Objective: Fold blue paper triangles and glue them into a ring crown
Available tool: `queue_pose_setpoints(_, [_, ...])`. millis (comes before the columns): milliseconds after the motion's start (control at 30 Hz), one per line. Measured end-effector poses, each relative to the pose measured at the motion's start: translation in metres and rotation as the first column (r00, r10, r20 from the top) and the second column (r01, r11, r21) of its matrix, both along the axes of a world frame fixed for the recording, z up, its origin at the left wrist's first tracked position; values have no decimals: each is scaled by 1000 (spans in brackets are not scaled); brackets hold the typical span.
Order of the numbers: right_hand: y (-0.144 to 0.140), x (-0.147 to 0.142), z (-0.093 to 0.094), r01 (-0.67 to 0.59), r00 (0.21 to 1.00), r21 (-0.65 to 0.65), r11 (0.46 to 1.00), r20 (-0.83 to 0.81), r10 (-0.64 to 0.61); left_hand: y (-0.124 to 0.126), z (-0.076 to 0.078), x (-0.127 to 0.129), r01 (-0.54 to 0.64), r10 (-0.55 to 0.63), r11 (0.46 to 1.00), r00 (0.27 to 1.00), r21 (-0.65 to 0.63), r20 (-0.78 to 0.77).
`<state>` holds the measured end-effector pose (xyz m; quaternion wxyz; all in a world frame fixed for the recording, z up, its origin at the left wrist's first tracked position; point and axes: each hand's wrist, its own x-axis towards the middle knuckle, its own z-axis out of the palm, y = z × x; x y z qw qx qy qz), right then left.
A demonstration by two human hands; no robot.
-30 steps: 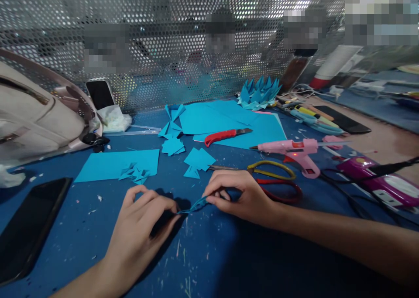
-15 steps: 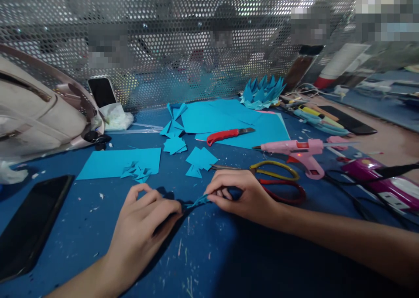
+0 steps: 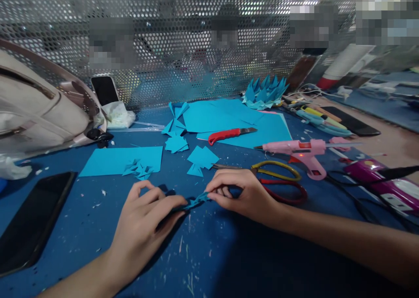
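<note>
A small folded piece of blue paper (image 3: 197, 200) lies low over the blue table (image 3: 209, 254), pinched at both ends. My left hand (image 3: 144, 224) holds its left end with thumb and forefinger. My right hand (image 3: 240, 195) grips its right end with curled fingers. Behind the hands lie several small folded blue pieces (image 3: 202, 159) and a blue sheet (image 3: 121, 160). A blue paper flower (image 3: 266, 93) stands at the back by the mesh wall.
Scissors with yellow and red handles (image 3: 278, 182), a pink glue gun (image 3: 299, 152) and a red utility knife (image 3: 229, 134) lie to the right. A black phone (image 3: 31, 221) lies left, a beige bag (image 3: 39, 110) behind it. A purple device (image 3: 382, 182) with cables sits far right.
The two hands have closed in on each other a little while holding the folded paper. The view shifted slightly left.
</note>
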<state>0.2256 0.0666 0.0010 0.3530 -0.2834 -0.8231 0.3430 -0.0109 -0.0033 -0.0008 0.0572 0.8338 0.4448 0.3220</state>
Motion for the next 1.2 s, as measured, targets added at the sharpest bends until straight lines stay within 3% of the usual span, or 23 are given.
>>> queue_pose_setpoints(767, [-3, -9, 2, -7, 999, -82, 997, 32, 10, 3, 4, 0, 23, -21, 993, 999, -112, 25])
queue_pose_setpoints(1200, [-5, -9, 3, 8, 998, -197, 980, 55, 2, 5, 6, 4, -48, 78, 964, 991, -261, 105])
